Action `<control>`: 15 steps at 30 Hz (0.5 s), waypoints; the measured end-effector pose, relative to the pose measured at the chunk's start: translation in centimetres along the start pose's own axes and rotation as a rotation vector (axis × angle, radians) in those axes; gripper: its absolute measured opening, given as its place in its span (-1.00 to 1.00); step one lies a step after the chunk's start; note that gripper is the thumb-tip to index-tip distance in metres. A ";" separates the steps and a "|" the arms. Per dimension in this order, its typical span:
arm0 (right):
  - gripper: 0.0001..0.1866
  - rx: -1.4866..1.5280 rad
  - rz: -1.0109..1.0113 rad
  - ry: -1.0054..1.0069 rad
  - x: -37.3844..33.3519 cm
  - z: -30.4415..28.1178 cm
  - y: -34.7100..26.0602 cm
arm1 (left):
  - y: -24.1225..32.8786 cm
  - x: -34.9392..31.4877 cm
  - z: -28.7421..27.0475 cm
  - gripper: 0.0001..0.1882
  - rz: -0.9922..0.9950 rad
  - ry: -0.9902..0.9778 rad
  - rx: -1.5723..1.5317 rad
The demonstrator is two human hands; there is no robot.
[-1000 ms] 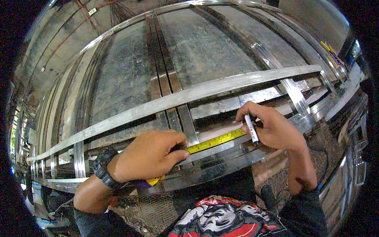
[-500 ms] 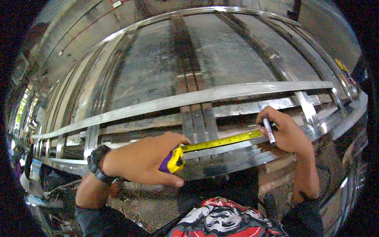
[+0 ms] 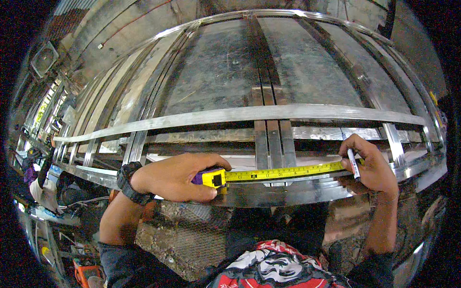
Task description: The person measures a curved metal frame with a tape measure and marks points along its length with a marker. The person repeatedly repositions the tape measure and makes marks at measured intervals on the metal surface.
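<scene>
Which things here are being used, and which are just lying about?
In use:
tape measure, left hand
white marker, right hand
metal frame beneath both

Apparently just lying about:
orange object, lower left, unclear what
yellow item, far right

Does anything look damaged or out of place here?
Nothing stands out as spilled or broken. The grey surface beneath the bars is smudged, with a pale scratch, perhaps ordinary wear. The tape runs neatly from left hand to right hand, which also holds a marker.

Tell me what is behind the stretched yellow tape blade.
Just beyond the tape blade, three metal bars show side by side, between it and the long silver bar. Whatever lies directly beneath the blade is covered.
</scene>
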State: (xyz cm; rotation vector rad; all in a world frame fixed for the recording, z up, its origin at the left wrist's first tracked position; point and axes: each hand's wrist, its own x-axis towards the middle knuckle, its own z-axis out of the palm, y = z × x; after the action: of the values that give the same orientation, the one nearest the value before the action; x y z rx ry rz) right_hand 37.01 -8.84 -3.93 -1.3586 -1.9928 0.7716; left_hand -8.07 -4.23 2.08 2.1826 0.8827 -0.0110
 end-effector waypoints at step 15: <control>-0.76 0.060 -0.095 0.013 -0.2 -0.2 0.1 | 1.8 2.7 -0.5 -0.63 -0.260 0.018 -0.047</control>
State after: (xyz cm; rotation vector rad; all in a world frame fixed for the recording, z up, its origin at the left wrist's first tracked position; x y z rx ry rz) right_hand 37.28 -8.98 -3.95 -1.2221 -1.9927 0.7712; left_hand -5.11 -3.14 2.88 2.0142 1.1602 -0.0971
